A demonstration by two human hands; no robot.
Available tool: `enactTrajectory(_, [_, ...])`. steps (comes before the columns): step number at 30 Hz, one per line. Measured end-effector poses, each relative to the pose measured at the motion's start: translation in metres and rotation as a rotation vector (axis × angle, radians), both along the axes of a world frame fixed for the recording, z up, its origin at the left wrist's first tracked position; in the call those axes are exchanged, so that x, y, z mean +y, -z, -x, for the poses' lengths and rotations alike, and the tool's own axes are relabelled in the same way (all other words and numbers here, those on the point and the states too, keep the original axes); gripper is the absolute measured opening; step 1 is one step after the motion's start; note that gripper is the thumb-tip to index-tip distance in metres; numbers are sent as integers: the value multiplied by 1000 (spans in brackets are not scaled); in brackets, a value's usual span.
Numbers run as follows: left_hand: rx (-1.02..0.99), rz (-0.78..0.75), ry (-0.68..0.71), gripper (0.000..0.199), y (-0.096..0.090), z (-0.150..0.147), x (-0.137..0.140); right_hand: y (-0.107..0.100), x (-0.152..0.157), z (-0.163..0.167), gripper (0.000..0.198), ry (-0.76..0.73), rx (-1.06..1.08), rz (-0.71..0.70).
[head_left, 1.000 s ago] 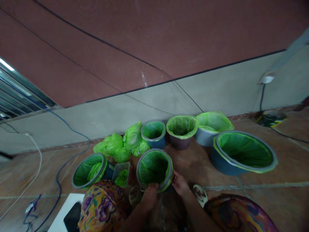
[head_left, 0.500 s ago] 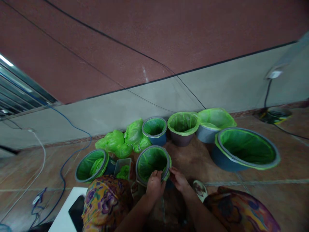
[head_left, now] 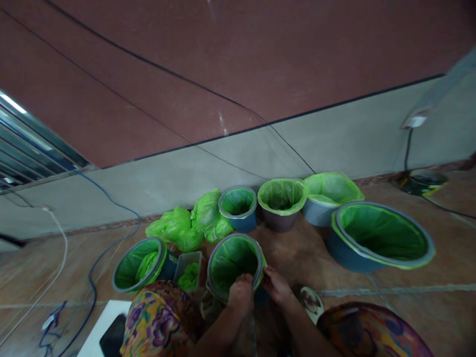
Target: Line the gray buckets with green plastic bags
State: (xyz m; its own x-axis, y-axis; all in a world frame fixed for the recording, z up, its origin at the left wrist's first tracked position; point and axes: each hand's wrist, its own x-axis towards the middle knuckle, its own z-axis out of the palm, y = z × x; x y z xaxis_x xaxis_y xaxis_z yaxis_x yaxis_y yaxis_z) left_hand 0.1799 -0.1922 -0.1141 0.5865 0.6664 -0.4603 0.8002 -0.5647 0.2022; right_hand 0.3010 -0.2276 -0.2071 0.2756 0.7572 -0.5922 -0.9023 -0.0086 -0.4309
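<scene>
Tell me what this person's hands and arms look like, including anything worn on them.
The left hand and right hand are ungloved, and the forearms show no sleeves. Floral cloth in yellow and purple covers the legs. Any rings are too small to tell.

A brown tiled floor (head_left: 293, 253) carries everything. Reckoned from the near bucket (head_left: 210, 267), a small blue bucket (head_left: 245, 225) stands at twelve o'clock, a brown bucket (head_left: 279, 223) at one, a grey bucket (head_left: 312, 214) at two and a large blue bucket (head_left: 345, 250) just short of three. At nine sits a box (head_left: 182, 262), then another bucket (head_left: 170, 267); green bags (head_left: 174, 223) lie between ten and eleven.
</scene>
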Motion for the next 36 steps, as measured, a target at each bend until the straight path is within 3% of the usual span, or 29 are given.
enactTrajectory(6, [65,-23,79,33,-1,0,3,-4,4,-1,19,8,26,0])
enactTrajectory(13, [28,-95,180,38,-6,21,24,-14,3,8,21,1,16,-68])
enactTrajectory(19, [17,-114,153,35,-4,35,31,-12,0,10,23,-42,9,-6])
enactTrajectory(27, [126,-107,121,34,-16,58,31,-6,-4,8,21,33,22,108])
enactTrajectory(36, [222,-149,64,38,-20,44,20,-8,-6,6,21,-5,-11,85])
